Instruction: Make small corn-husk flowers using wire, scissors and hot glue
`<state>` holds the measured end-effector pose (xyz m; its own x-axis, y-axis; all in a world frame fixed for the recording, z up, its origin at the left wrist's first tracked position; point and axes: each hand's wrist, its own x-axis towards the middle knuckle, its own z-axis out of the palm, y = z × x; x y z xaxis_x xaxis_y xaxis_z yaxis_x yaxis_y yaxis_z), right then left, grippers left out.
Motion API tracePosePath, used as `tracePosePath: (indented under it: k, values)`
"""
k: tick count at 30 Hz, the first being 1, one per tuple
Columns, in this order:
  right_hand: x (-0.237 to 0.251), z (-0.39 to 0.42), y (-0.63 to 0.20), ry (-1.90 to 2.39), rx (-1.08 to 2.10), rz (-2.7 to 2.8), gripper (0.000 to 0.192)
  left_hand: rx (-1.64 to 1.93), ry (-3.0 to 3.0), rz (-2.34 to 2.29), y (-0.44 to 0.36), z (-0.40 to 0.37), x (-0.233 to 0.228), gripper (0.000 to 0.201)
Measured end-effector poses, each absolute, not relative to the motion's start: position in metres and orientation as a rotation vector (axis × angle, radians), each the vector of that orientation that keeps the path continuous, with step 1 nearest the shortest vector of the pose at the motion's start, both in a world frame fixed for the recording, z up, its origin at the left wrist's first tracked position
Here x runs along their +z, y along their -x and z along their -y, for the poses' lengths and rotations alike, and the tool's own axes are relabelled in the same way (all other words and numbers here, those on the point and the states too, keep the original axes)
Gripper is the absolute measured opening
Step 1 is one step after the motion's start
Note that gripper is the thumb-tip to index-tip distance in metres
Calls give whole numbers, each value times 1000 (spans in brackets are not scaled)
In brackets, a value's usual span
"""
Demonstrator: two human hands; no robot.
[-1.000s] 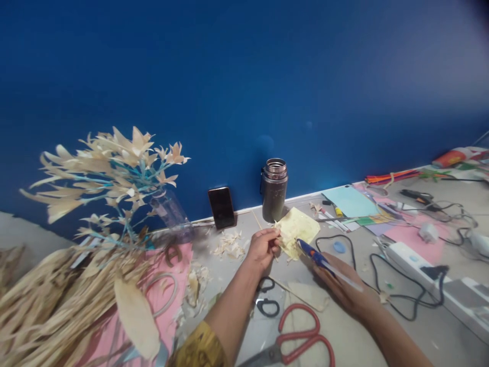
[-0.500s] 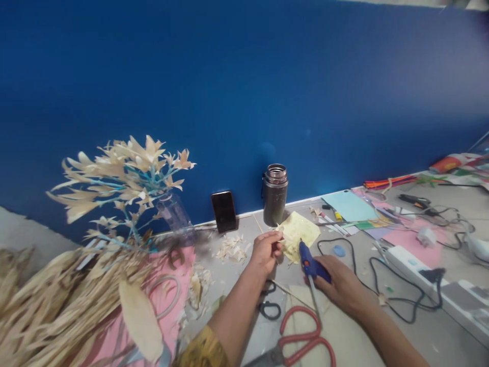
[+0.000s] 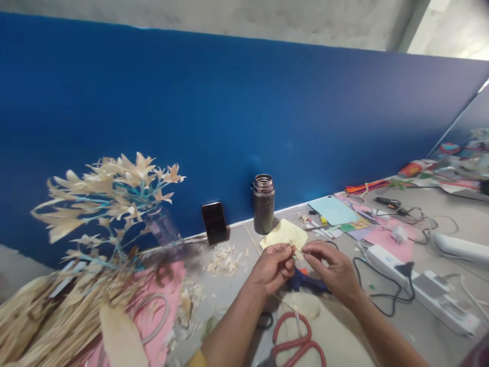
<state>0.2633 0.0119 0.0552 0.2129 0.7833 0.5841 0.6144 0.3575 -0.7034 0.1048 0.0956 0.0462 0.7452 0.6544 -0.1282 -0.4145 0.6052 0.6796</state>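
In the head view my left hand [image 3: 272, 269] is closed in a pinch on a small pale piece too small to name. Just beside it, my right hand [image 3: 333, 267] has its thumb and fingers pinched at the same spot, on what looks like a thin pale strip [image 3: 299, 253]. Under the hands lies a blue glue gun [image 3: 305, 281], partly hidden by them. A crumpled yellow paper [image 3: 284, 233] is right behind the fingertips. Red-handled scissors [image 3: 294, 336] lie nearer to me, and the black handle of another pair [image 3: 265, 320] shows beside my left forearm.
A steel flask [image 3: 263, 204] and a phone [image 3: 214, 223] stand by the blue wall. Pale flowers [image 3: 133, 178] and dried husks [image 3: 49, 311] fill the left, near pale scraps [image 3: 223, 261]. On the right are a white power strip [image 3: 385, 262], black cables and coloured paper [image 3: 336, 210].
My right hand has let go of the glue gun, which now lies on the table, and has come to the small piece at my left fingertips. The view has tilted up and right.
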Motion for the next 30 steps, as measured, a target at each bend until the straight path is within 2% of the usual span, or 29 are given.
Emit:
tracePosePath:
  k: [7, 17, 20, 26, 30]
  values:
    - [75, -8, -260, 1206, 309, 1555, 16, 608, -702, -370, -106, -87, 50, 39]
    - [81, 1, -265, 1233, 246, 1570, 15, 717, -788, -499, -108, -82, 55, 41]
    - [87, 11, -266, 1296, 123, 1604, 15, 840, -851, -591, -103, -77, 59, 40]
    - [99, 20, -264, 1289, -414, 1905, 14, 983, -958, -668, -96, -65, 69, 34]
    - [109, 24, -263, 1272, -572, 1951, 13, 1076, -1074, -691, -96, -61, 78, 23]
